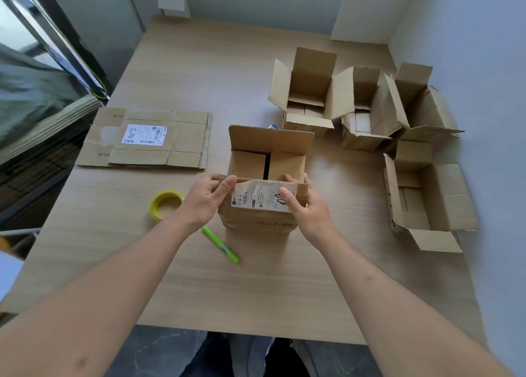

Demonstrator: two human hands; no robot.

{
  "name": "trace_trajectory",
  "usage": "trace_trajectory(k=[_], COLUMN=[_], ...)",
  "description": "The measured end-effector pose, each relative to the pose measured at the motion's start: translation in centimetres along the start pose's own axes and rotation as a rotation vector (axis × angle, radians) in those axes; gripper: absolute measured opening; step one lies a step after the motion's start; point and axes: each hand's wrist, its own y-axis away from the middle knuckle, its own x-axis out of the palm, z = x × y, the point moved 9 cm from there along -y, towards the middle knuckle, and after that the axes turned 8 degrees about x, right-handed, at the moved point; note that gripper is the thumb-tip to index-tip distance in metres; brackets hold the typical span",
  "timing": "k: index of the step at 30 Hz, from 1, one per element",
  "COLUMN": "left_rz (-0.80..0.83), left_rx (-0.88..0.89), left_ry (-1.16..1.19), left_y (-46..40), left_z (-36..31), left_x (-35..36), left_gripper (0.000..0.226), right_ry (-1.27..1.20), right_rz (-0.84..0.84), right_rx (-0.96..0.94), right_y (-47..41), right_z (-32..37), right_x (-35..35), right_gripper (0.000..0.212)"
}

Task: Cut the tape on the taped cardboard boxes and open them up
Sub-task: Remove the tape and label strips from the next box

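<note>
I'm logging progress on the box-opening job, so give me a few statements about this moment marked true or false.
1. Both hands hold the near flap of the middle box. True: the left hand and the right hand grip the flap that bears the label.
2. The green cutter is in the right hand. False: it lies on the table, near the left forearm.
3. The far flap of the middle box stands up. True.
4. The yellow tape roll sits inside an opened box. False: it lies on the table, left of the left hand.
5. The flattened cardboard lies right of the middle box. False: it lies to its left.
</note>
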Motion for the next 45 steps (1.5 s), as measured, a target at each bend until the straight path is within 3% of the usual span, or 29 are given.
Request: trace_trajectory(k=[6,12,17,21,24,26,28,30,32,34,36,41,45], left_rz=[-0.041,-0.010,0.068,0.155,0.113,0.069,0.071,0.100,0.140,0.197,0.227,0.316,0.411], left_rx=[-0.045,0.044,0.096,0.122,0.070,0.048,0.062,0.100,0.182,0.260,0.272,0.431,0.412], left_ry=[0.020,-0.098,-0.286,-0.402,-0.440,-0.452,-0.452,-0.504,-0.614,-0.691,-0.672,-0.892,-1.093], left_y=[0.6,0.4,-1.3,-2.1,-2.7,-3.0,-3.0,-3.0,-3.1,-2.9,-2.5,-2.3,-2.1], left_z=[0.8,-0.4,-2.0,-3.6,-3.9,-3.8,-3.9,-3.9,-3.6,-2.7,-2.2,-4.8,-4.2], left_x=[0.4,0.3,0.5,0.9,0.2,-0.4,-0.4,-0.3,0.1,0.9,1.6,4.0,6.3], left_gripper=[0.052,0.101,0.110,0.118,0.138,0.148,0.149,0.135,0.096,0.059,0.054,0.074,0.096], right_ry=[0.066,0.142,0.239,0.525,0.805,0.865,0.879,0.859,0.734,0.611,0.532,0.520,0.333], right_rz=[-0.128,-0.208,-0.314,-0.341,-0.301,-0.302,-0.388,-0.424,-0.354,-0.260,-0.196,-0.170,-0.173], right_rx=[0.064,0.081,0.010,-0.127,-0.170,-0.156,-0.225,-0.275,-0.206,-0.157,-0.149,-0.154,-0.200], right_y=[0.1,-0.3,-0.7,-1.6,-2.7,-3.2,-2.8,-2.2,-2.0,-1.5,-1.2,-1.6,-1.6], right_z=[0.4,0.9,3.9,8.0,9.8,10.2,10.6,9.6,6.6,4.0,2.7,3.1,2.6], right_x=[-1.0,-0.9,-1.8,-0.9,0.2,0.1,-0.4,-0.1,0.4,1.2,1.6,1.7,1.6], right_gripper=[0.081,0.104,0.126,0.142,0.137,0.125,0.092,0.045,0.025,0.036,0.044,0.045,0.044])
